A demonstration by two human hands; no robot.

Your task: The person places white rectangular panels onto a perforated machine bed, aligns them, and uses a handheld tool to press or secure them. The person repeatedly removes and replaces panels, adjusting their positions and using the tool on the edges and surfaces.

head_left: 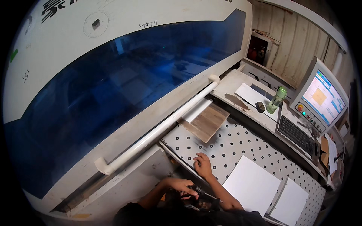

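Note:
My left hand [182, 186], low in the middle, is closed around a black-handled tool [194, 189] whose thin shaft points to the right. Its exact kind is hard to make out. Beyond it, my right hand [203, 165] lies with loosely spread fingers on the edge of a white table [230, 141] dotted with black round pads. It grips nothing. Farther off, a brown flat board [207, 122] lies at the machine's opening, apart from both hands. A large white panel [252, 184] and a smaller white panel [289, 201] rest on the table to the right.
A white machine cover [124, 13] with a blue window [135, 75] and long white handle bar [158, 128] fills the left. Along the right ledge are a green bottle [276, 100], a dark block [260, 107], a keyboard [296, 135] and a lit monitor [322, 94].

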